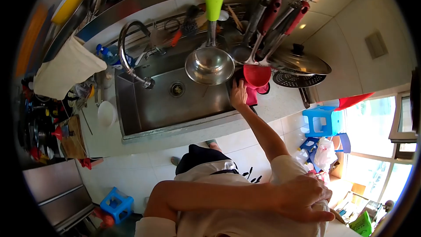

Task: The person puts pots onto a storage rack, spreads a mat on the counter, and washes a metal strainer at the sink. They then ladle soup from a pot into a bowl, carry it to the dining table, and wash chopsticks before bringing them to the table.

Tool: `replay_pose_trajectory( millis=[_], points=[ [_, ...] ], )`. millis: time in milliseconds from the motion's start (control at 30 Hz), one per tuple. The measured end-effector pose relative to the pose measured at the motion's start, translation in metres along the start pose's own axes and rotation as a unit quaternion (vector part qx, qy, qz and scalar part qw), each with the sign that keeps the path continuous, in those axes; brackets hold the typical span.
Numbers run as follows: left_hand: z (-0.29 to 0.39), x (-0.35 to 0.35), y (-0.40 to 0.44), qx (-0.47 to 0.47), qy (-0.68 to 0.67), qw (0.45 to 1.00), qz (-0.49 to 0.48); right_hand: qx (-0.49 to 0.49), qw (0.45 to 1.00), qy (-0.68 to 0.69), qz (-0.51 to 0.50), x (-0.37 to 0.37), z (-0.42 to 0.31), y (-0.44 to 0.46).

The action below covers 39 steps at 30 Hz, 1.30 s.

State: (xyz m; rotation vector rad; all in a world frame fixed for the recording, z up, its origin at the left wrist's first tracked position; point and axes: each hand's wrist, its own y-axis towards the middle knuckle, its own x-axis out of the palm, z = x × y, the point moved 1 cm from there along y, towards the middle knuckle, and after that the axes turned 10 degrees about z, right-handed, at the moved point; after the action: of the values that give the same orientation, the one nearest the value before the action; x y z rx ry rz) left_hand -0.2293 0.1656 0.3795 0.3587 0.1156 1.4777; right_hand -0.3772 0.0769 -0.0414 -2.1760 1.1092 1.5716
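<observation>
My left arm crosses my body, and my left hand (302,195) is closed round the white sleeve (287,171) of my right upper arm, its thumb sticking out. My right arm reaches forward over the counter. At the right rim of the steel sink (175,116), my right hand (239,95) lies with fingers stretched out, touching or close beside a pink and black cloth (251,96). A red ladle (257,75) hangs above that cloth and hides part of it. A steel ladle with a green handle (209,66) hangs over the sink.
A curved faucet (124,46) rises behind the sink. Several utensils hang at the back right, beside a pan lid (302,63). On the left counter are a white bowl (106,113) and a wooden board (73,138). Blue stools (322,120) stand on the floor at right.
</observation>
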Motion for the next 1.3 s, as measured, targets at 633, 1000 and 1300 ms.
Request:
replay_pose_trajectory(
  millis=[633, 1000, 1300],
  points=[
    [0.051, -0.014, -0.072, -0.064, -0.157, 0.982, -0.087, -0.048, 0.988, 0.038, -0.142, -0.074, 0.028, -0.155],
    [0.095, -0.053, -0.233, -0.004, -0.072, 0.997, 0.008, -0.127, 0.898, 0.307, -0.289, 0.056, -0.2, -0.226],
    [0.153, -0.067, -0.417, 0.071, 0.087, 0.957, 0.269, 0.083, 0.642, 0.528, -0.549, 0.13, -0.468, -0.304]
  ],
)
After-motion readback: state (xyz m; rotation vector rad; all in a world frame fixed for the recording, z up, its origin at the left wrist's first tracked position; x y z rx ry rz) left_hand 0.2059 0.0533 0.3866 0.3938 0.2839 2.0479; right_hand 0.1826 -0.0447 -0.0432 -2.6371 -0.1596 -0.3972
